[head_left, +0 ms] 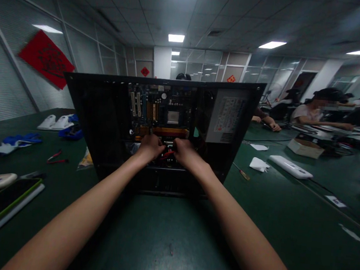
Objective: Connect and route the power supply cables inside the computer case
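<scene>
The computer case (90,114) stands on the table (171,231), open side toward the person, presumably for two-handed access. Inside the case, the left hand (150,145) and right hand (183,150) curl beside red wires (167,154); any grip cannot be determined.

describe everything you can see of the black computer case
The black computer case, apparently painted metal, stands on the green table, its open side facing the person. Inside, a motherboard with pale and orange slots and a square silvery part fills the upper middle; a grey power supply with a printed label sits at upper right. The left hand and right hand reach into its lower middle, near red wires; whether their fingers touch the case is unclear.
</scene>
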{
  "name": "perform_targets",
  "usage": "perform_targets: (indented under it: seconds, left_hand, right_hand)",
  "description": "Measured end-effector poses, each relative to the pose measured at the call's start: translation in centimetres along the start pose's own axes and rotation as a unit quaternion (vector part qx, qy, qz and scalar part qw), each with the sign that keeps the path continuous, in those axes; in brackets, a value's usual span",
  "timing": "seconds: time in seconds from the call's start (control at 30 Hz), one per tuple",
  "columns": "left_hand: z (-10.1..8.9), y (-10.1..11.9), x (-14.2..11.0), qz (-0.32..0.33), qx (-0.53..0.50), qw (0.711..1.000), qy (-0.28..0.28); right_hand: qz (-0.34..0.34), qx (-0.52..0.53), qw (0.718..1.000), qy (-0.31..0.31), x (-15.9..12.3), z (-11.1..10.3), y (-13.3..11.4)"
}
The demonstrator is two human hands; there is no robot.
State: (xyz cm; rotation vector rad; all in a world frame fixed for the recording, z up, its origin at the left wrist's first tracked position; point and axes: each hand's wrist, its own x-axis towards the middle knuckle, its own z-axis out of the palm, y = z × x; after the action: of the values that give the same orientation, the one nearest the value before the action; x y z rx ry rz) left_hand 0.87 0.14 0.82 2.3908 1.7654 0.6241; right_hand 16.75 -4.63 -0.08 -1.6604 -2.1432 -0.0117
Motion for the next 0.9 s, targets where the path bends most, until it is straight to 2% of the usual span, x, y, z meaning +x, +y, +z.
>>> perform_targets:
  seconds: [0.17,0.4,0.57,0.9]
  left_hand:
    - [-0.2,0.0,0.1,-0.005,0.013,1.0,0.014]
    - [0.0,0.6,0.6,0.038,0.018,0.999,0.007]
    - [0.2,0.6,0.9,0.035,0.002,0.999,0.01]
    - [0.1,-0.7,-0.6,0.019,-0.075,0.997,-0.016]
  right_hand:
    - [-0.005,0.009,1.0,0.006,0.0,0.1,0.1]
    - [-0.011,0.01,1.0,0.008,0.2,0.3,0.3]
    - [-0.008,0.015,1.0,0.006,0.3,0.2,0.1]
    - [-0.02,-0.057,0.998,0.019,0.7,-0.1,0.3]
